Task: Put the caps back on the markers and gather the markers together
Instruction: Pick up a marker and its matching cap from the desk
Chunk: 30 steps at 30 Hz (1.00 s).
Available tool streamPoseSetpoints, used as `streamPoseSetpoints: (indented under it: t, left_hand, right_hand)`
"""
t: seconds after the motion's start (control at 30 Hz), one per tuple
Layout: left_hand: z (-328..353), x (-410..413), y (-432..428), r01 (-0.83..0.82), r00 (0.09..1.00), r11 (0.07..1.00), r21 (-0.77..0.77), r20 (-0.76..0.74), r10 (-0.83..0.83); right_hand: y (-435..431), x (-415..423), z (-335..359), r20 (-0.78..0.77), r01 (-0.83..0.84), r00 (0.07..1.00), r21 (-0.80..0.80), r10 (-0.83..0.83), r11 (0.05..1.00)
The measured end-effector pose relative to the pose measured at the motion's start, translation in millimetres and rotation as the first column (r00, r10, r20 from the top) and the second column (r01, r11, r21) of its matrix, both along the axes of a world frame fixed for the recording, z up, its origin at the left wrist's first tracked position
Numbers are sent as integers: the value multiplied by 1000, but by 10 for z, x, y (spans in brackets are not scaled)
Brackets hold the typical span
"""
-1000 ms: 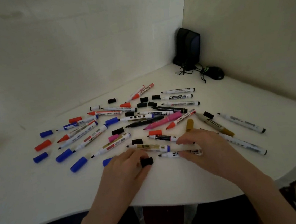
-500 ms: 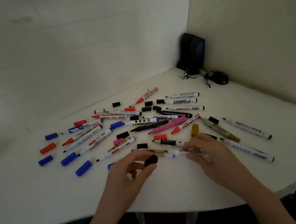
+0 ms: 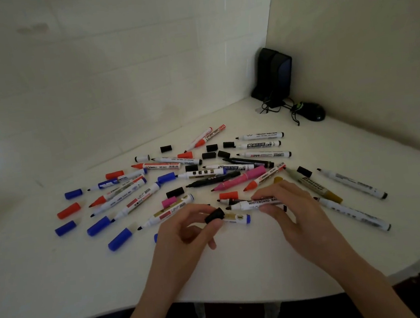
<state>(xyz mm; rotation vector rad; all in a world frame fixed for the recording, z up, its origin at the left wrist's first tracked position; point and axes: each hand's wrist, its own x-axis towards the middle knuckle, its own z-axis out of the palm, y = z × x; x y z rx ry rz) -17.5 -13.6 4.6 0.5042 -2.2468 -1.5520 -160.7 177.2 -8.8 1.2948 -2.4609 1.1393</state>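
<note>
"WHITEBOARD" reads on the held marker point(image 3: 256, 203) and the far red marker point(image 3: 211, 135)

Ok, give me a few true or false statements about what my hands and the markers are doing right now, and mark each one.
1. The left hand pinches a small black cap. True.
2. The right hand holds a white whiteboard marker. True.
3. The black cap is already pushed onto the white whiteboard marker. False: it sits just short of the tip.
4. The pink marker is in the right hand. False: it lies on the white table.
5. A black computer mouse sits in the far corner. True.
</note>
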Motion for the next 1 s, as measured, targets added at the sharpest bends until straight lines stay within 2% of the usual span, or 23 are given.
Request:
streamPoseSetpoints:
  t: [0.37, 0.63, 0.87, 1.0]
  left_hand:
    - [23, -52, 27, -7, 999, 1000, -6, -49, 6]
    - [56, -48, -34, -15, 1000, 999, -31, -28, 14]
    - [90, -96, -98, -27, 997, 999, -47, -70, 24]
    - [120, -123, -84, -59, 993, 998, -38, -105, 55]
  right_hand:
    - [-121, 59, 39, -97, -26, 995, 38, 30, 999]
    - [-184, 126, -19, -154, -45, 986, 93, 59, 995]
    - [-301, 150, 14, -317, -6, 948, 10, 9, 1000]
    - [-356, 123, 23, -360, 25, 933, -5, -25, 1000]
